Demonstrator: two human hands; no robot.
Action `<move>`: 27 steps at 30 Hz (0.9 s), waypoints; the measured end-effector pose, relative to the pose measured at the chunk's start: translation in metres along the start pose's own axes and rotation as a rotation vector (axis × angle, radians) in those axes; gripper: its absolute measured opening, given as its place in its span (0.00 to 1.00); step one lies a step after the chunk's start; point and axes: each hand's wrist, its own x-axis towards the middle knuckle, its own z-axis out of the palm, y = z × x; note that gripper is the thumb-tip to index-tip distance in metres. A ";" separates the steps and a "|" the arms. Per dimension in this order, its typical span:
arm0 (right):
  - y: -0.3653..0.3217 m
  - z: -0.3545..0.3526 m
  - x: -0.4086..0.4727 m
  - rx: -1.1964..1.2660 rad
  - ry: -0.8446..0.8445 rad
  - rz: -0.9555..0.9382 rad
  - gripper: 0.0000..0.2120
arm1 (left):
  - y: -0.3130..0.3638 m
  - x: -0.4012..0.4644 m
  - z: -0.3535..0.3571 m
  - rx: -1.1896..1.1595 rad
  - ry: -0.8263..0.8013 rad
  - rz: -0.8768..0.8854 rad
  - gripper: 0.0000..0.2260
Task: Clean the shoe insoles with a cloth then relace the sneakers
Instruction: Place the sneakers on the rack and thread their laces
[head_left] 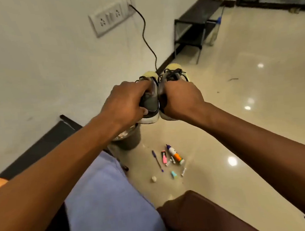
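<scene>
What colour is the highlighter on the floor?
Pink with a black cap: the highlighter, seen in the head view.

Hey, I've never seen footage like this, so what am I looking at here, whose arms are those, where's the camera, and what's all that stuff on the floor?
There is no machine here. A person wears a wide-angle camera on the head, looking forward and down, so the two arms reaching out are their own.

The left hand grips one sneaker and the right hand grips the other sneaker, heels towards the camera, held side by side above the floor. Dark laces show on both.

On the glossy floor below lie small items: a pen, a pink highlighter, a glue bottle and a few tiny bits. A dark bin stands under the left arm. A blue cloth lies across the lap. A cable hangs from a wall socket.
</scene>
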 end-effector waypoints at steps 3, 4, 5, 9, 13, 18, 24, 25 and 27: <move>-0.054 -0.030 0.012 0.031 0.056 -0.134 0.04 | -0.024 -0.030 -0.053 0.073 0.107 -0.073 0.24; -0.072 -0.037 0.013 0.042 0.064 -0.185 0.04 | -0.031 -0.042 -0.068 0.104 0.139 -0.096 0.24; -0.092 -0.042 0.015 0.057 0.071 -0.236 0.04 | -0.040 -0.056 -0.083 0.134 0.165 -0.129 0.24; -0.160 -0.042 0.021 0.104 0.090 -0.393 0.07 | -0.069 -0.111 -0.121 0.257 0.243 -0.263 0.22; -0.224 -0.017 0.018 0.160 0.011 -0.534 0.09 | -0.098 -0.174 -0.128 0.330 0.274 -0.468 0.21; -0.283 0.039 0.005 0.119 -0.198 -0.616 0.09 | -0.137 -0.240 -0.096 0.243 0.243 -0.701 0.19; -0.313 0.111 -0.008 0.136 -0.336 -0.570 0.09 | -0.173 -0.286 -0.027 0.227 0.226 -0.764 0.20; -0.314 0.121 -0.011 0.150 -0.350 -0.553 0.08 | -0.177 -0.290 -0.017 0.239 0.213 -0.780 0.19; -0.315 0.136 -0.015 0.185 -0.378 -0.525 0.07 | -0.182 -0.295 -0.001 0.250 0.186 -0.796 0.18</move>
